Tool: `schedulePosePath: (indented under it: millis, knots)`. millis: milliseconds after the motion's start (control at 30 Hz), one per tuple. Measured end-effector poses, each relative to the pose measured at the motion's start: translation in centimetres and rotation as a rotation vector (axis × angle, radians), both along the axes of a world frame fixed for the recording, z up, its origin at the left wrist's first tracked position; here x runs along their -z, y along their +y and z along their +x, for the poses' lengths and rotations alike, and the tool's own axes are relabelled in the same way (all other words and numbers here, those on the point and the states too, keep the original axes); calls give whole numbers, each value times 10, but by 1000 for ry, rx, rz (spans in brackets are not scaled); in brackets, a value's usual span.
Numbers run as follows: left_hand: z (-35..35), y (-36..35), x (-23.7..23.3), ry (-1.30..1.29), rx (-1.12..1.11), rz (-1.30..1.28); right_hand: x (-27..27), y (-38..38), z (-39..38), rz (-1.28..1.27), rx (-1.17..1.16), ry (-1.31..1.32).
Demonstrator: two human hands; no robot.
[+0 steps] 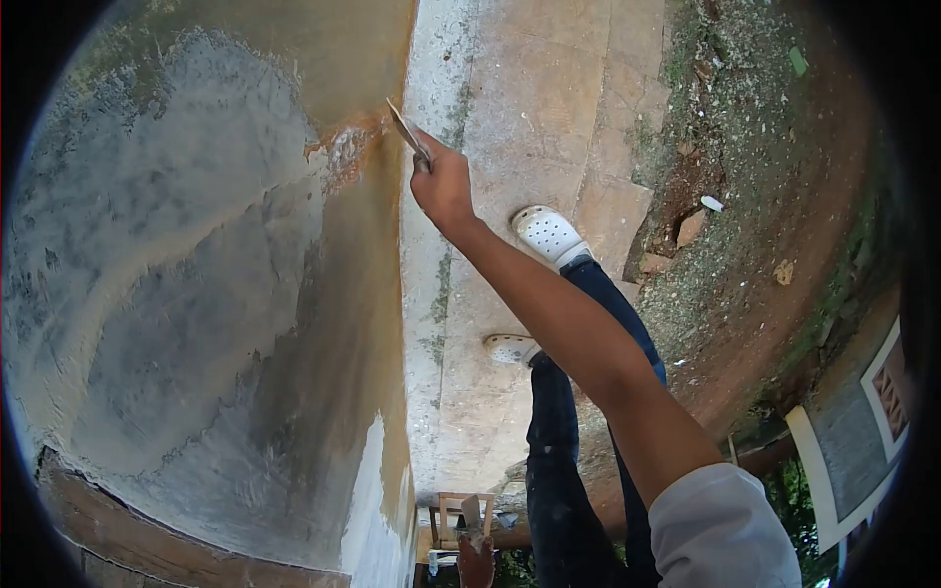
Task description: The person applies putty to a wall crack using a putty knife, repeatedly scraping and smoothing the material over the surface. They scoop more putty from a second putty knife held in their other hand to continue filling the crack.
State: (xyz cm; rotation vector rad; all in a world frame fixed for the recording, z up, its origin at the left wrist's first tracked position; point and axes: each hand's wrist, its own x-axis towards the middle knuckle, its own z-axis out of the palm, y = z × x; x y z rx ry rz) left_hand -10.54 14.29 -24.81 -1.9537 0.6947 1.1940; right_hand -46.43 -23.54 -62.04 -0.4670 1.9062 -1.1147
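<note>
My right hand (pixel 444 188), at the end of an outstretched arm, is closed around a scraper (pixel 403 127). Its thin blade is seen nearly edge-on, with the tip close to the wall (pixel 196 225) near the corner with the floor. Beside the blade is a rough, orange-brown damaged patch (pixel 348 157) on that wall. At the bottom edge my left hand (pixel 476 565), partly cut off, grips a second flat-bladed scraper (pixel 471 513); whitish smears show on its fingers. Lower on the wall is a bright white coated area (pixel 368 500).
A paved strip (pixel 534 98) runs along the wall, with my white clogs (pixel 549 233) on it. Beyond lies rough ground (pixel 725 216) with broken pieces and litter. A wooden stool (pixel 449 505) stands behind my left hand. A building (pixel 848 470) appears at lower right.
</note>
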Motion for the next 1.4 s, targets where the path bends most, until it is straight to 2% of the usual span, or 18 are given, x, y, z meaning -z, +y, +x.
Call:
schedulePosePath:
  millis: [33,100,167,267,367,400,467,500,567,600,667,700,833,933,1000,1067,1200,1400]
  knots:
    - [-2,-1,2,-2,-209,-89,-2,-13,1,-154,21,108]
    - [5,5,6,37,-221,-135,-1,-11,20,-380,-130,236]
    - [1,-1,10,196,141,-221,8,30,40,-356,-363,257]
    - [-3,-3,6,152,-48,-199,15,57,24,-176,-668,204]
    - [-21,-20,-3,37,-74,-118,-14,16,-8,54,-142,103]
    - [-19,-18,-2,35,-36,-111,-8,9,-7,63,-144,97]
    - [-8,-12,6,8,-59,-38,-1,-4,-1,-221,-106,307]
    - [-2,-8,9,12,-60,-35,5,2,15,-426,-183,312]
    - [3,-1,12,49,-334,-144,4,43,34,-361,-489,197]
    - [2,-2,13,100,-331,-169,7,60,36,-363,-492,203]
    - [-18,-20,16,88,-277,-146,8,73,31,-115,-952,86]
    - [-23,-25,12,61,-220,-111,8,67,31,-120,-948,79]
    - [-13,-15,16,59,-236,-165,2,5,-5,29,-38,15]
    - [-56,-63,25,134,-462,-129,-1,-15,2,-207,-121,217]
    - [-78,-90,43,310,-620,-239,-19,14,12,-45,-414,23]
    - [-92,-112,67,491,-694,-334,6,68,24,-203,-687,-134]
    - [-128,-167,133,667,-735,-479,-38,146,22,94,-330,-844]
    - [-160,-191,207,646,-770,-520,-91,198,-12,195,-115,-1100]
